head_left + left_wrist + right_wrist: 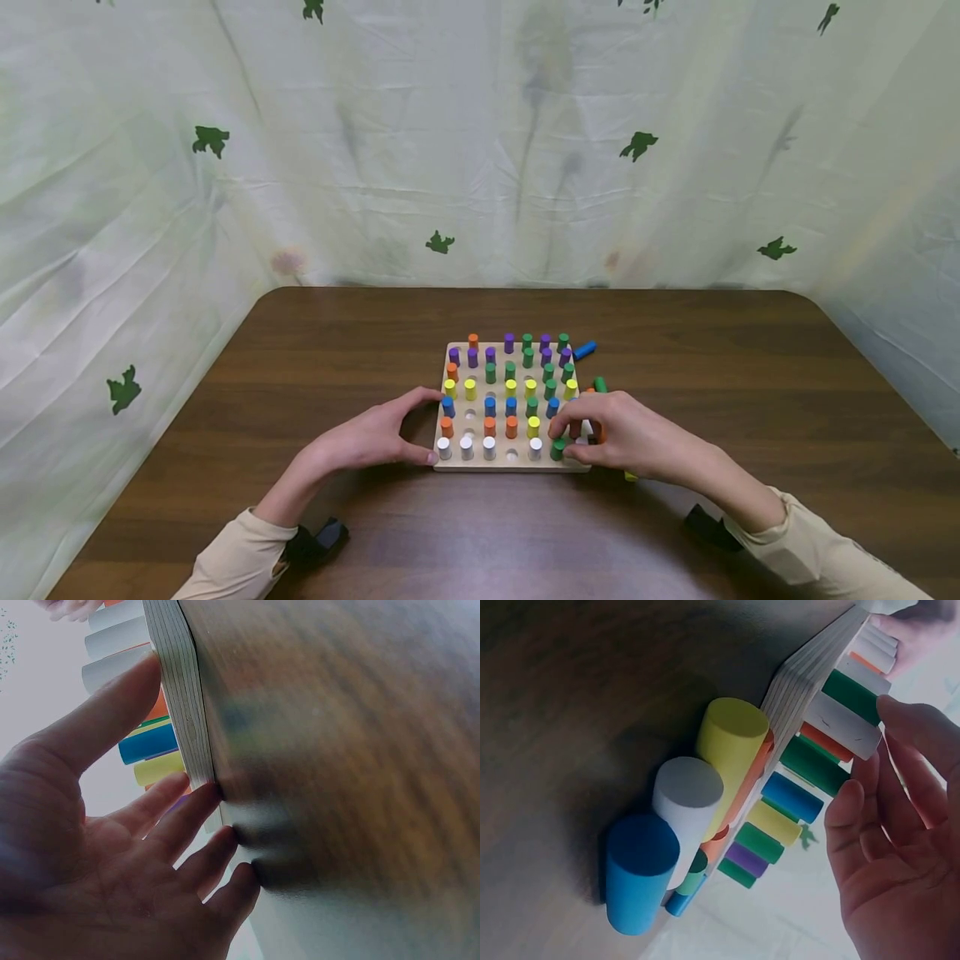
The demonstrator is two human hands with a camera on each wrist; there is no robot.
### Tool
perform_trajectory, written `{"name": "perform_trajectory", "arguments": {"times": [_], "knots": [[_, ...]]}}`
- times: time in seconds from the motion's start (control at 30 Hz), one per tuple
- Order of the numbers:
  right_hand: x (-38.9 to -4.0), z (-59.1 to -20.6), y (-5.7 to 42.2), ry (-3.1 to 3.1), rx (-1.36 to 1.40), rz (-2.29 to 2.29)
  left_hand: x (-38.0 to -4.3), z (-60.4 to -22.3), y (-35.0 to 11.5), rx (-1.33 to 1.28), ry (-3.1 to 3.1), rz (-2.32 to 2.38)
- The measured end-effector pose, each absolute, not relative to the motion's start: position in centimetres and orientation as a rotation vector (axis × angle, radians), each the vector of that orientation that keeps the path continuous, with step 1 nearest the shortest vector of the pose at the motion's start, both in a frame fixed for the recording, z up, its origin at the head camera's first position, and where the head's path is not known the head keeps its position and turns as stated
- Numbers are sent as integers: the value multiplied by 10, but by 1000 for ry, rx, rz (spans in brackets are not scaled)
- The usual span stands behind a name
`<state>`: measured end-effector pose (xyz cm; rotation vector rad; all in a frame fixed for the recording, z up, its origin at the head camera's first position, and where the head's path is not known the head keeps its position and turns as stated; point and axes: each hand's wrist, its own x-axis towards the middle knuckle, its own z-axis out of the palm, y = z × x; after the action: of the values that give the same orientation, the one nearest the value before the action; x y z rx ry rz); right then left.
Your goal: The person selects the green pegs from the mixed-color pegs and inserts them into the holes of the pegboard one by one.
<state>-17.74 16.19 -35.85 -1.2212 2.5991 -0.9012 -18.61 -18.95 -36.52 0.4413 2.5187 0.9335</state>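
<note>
A light wooden pegboard (501,468) stands on the table, with pegs in white, orange, blue, yellow, green and purple upright in its holes. My left hand (375,435) rests along its left side, fingers spread. The left thumb touches the front left corner; in the left wrist view the other fingertips lie at the board's edge and the table. At the front right, my right hand (622,429) pinches a green peg (557,450) in the front row between thumb and index finger. A white peg (844,724) beside it partly hides the index fingertip in the right wrist view.
Loose pegs lie along the board's right side: a blue peg (585,350), a green peg (600,384), and, in the right wrist view, a yellow peg (735,742) and a white peg (686,795) among them. A patterned curtain (480,167) hangs behind the brown table (337,333).
</note>
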Motion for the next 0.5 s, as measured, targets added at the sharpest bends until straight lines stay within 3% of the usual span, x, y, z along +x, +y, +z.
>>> {"name": "perform_trajectory", "arguments": {"times": [0.5], "knots": [[-189, -346, 185, 2660, -995, -1129, -185, -365, -190, 456, 2520, 943]]}}
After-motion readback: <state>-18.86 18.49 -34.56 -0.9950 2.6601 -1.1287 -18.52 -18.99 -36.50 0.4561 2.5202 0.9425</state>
